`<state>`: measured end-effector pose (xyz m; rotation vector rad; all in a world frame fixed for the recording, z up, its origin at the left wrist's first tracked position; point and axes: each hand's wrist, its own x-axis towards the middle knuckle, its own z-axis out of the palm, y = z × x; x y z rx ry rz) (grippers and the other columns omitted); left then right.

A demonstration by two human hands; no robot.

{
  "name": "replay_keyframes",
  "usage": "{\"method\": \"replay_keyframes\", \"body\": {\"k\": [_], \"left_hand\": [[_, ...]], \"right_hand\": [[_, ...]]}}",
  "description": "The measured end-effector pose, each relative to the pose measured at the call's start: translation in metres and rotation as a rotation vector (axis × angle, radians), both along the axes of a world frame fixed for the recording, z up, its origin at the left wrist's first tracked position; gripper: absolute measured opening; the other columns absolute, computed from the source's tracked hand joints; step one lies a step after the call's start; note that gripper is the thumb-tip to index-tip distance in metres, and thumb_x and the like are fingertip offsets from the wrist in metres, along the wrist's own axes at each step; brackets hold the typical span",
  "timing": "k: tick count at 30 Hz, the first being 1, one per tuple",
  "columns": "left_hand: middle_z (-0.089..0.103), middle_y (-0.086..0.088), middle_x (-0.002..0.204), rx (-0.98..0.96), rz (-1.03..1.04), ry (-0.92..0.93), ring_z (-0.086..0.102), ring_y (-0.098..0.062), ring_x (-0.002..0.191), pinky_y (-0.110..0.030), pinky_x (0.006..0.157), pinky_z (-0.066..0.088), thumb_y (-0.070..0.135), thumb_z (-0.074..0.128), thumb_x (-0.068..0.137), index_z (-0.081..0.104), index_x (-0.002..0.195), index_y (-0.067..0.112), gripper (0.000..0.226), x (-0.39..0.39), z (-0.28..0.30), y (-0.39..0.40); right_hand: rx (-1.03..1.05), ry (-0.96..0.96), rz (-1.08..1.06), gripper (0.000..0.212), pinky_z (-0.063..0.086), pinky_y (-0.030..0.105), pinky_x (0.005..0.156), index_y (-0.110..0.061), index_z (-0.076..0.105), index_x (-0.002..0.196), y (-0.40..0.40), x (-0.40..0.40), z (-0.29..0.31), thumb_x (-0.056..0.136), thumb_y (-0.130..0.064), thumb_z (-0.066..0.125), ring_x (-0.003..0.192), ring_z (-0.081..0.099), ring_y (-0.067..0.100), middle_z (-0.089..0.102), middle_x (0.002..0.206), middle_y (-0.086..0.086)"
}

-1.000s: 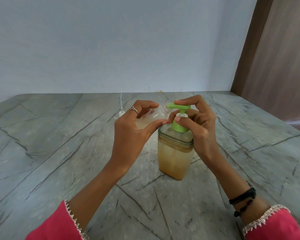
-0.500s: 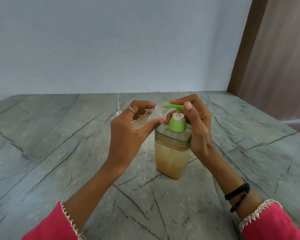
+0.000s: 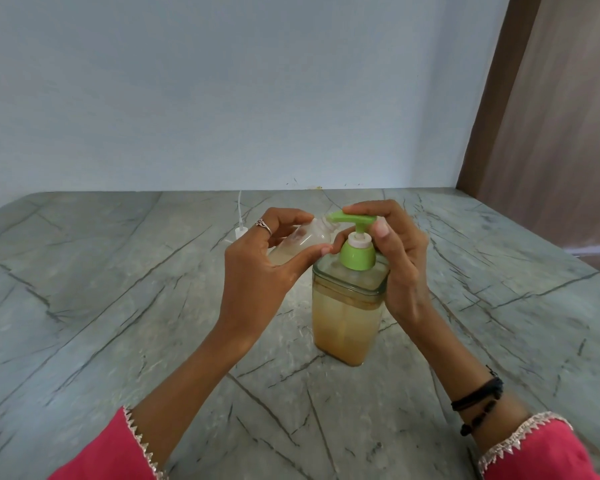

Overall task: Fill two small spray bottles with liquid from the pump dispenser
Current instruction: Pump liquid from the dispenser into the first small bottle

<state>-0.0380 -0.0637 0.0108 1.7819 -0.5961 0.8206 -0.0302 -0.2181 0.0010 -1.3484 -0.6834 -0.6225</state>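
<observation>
Centre of frame, left hand (image 3: 257, 268) pinching a small clear spray bottle (image 3: 305, 239) tilted with its open neck at the green pump spout (image 3: 352, 218), right hand (image 3: 402, 258) curled over the pump head, square pump dispenser (image 3: 347, 317) of amber liquid upright on grey stone counter (image 3: 101, 289), white spray cap (image 3: 240, 230) lying behind, upper centre-left.

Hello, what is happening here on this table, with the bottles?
A person is filling a small clear plastic bottle from a square clear pump dispenser with a green pump head, which stands on the grey stone table. The left hand holds the small bottle tilted, its open neck at the green spout. The right hand has fingers on top of the pump head. The small bottle already holds some pale liquid. A white spray cap with its tube lies behind.
</observation>
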Motion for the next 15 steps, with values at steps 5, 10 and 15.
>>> {"method": "replay_keyframes", "body": {"k": [5,10,15], "left_hand": [[0.064,0.020,0.095,-0.008,0.003,0.000,0.061,0.004,0.094,-0.006,0.077,0.046,0.029,0.074,0.069,0.061,0.098,0.024,0.032,-0.0001,-0.0007,-0.0011],[0.064,0.020,0.094,-0.008,-0.002,0.002,0.062,0.003,0.091,-0.006,0.078,0.046,0.030,0.074,0.069,0.061,0.097,0.027,0.031,0.0005,0.0000,-0.0011],[0.064,0.019,0.093,-0.014,-0.026,0.018,0.061,0.007,0.091,-0.005,0.078,0.045,0.027,0.075,0.068,0.061,0.096,0.025,0.032,0.0002,-0.0027,-0.0014]], "right_hand": [[0.011,0.020,-0.028,0.025,0.053,0.036,0.069,-0.015,0.062,0.101,-0.0009,-0.0004,-0.0003,0.088,-0.032,0.049,0.068,0.067,0.023,0.069,0.076,0.008],[0.051,0.067,-0.079,0.023,0.053,0.035,0.064,-0.014,0.063,0.086,0.0027,-0.0007,0.0041,0.086,-0.034,0.053,0.063,0.067,0.023,0.070,0.072,0.008],[0.069,0.069,-0.068,0.019,0.052,0.032,0.060,-0.028,0.063,0.070,0.0023,-0.0005,0.0072,0.084,-0.036,0.053,0.059,0.066,0.023,0.064,0.063,0.005]]}}
